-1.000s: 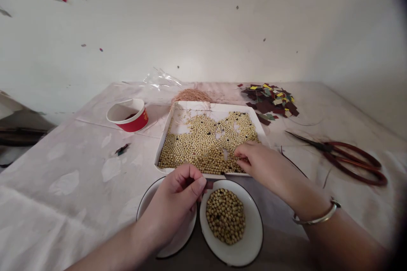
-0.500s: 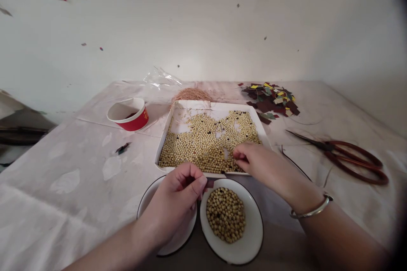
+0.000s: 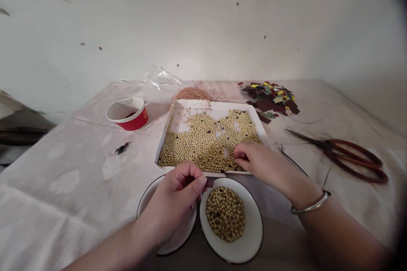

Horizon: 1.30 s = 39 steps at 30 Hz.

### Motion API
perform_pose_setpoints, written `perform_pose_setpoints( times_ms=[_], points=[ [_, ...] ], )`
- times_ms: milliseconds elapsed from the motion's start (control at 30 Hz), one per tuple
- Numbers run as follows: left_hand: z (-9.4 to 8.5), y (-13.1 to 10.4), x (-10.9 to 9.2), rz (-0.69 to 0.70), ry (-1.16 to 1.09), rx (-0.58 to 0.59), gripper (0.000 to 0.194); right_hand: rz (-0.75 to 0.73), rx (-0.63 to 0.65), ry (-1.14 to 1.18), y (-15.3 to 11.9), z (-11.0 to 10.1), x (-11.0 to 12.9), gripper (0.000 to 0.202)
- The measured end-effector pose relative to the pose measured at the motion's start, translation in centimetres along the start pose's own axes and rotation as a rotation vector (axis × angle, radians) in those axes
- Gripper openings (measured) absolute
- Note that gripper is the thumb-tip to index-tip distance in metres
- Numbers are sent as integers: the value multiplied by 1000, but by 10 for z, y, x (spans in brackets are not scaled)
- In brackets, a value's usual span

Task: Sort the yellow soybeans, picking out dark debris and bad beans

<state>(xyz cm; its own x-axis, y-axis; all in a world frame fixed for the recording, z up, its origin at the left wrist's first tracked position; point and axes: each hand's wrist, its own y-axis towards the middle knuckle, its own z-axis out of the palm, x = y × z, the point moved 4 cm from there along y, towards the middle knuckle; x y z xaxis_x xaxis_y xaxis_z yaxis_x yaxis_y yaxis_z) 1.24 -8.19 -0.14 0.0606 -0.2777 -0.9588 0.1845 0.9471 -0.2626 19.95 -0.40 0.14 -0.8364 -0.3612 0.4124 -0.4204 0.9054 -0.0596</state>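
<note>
"Item one, and where is it?"

"Pale yellow round beads (image 3: 190, 146), loose, spread in a shallow white rectangular tray (image 3: 179, 125) at the middle of the worktop (image 3: 89, 169). A second lot, one heap (image 3: 225, 216), sits in a round white dish with a dark rim (image 3: 252, 220), near side, right of centre."

"Amounts in each?"

"Tray: the larger share by eye, with bare patches and a few dark specks. Dish: the smaller share. How much has been handled, and how much remains, cannot be told."

"The hands?"

"Left hand (image 3: 178, 197): above a matching white dish (image 3: 178, 239), grip pinching a small flat dark-red piece (image 3: 210, 183). Right hand (image 3: 254, 156): fingers curled at the tray's near right part; whether that grip is closed on anything, I cannot tell. Silver-coloured metal bangle (image 3: 313, 208) on the wrist."

"Surroundings?"

"Left: red-and-white paper cup (image 3: 132, 125), dark contents; nearer, small dark scraps (image 3: 122, 148). Far side, just behind the tray: tangled orange-brown fibres (image 3: 190, 94); beyond to the left, crumpled clear plastic (image 3: 162, 77). Far right: pile of maroon, green and yellow flat pieces (image 3: 270, 101). Right: dark-bladed scissors with reddish-brown handles (image 3: 327, 145), lying flat."
</note>
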Motion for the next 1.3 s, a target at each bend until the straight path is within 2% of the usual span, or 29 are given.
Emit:
perform_pose_setpoints(
  times_ms=[167,300,400,500,600,700,967,1233,1300],
  points=[
    [0,0,1,-17,-7,-2,20,-22,-21,13,1,-2,-3,11],
    [1,0,-1,-11,-32,-1,19,-39,-88,101,-5,-15,6,10],
    [3,0,-3,-1,-58,2,18,-97,-113,221,-16,-27,27,9],
    [3,0,-5,-9,-62,20,19,-160,-74,276,-28,-31,54,10],
    [2,0,-5,-6,-52,24,20,-206,-44,264,-38,-27,75,11],
    [0,0,-6,-2,-22,22,21,-218,-47,204,-42,-20,86,11],
    [0,0,-7,18,5,31,21,-226,-109,159,-40,-7,86,12],
    [-1,1,-6,28,-8,36,21,-162,-100,248,-36,-3,82,17],
    [0,1,-7,29,5,35,21,-164,-74,260,-34,-2,82,13]
  ],
)
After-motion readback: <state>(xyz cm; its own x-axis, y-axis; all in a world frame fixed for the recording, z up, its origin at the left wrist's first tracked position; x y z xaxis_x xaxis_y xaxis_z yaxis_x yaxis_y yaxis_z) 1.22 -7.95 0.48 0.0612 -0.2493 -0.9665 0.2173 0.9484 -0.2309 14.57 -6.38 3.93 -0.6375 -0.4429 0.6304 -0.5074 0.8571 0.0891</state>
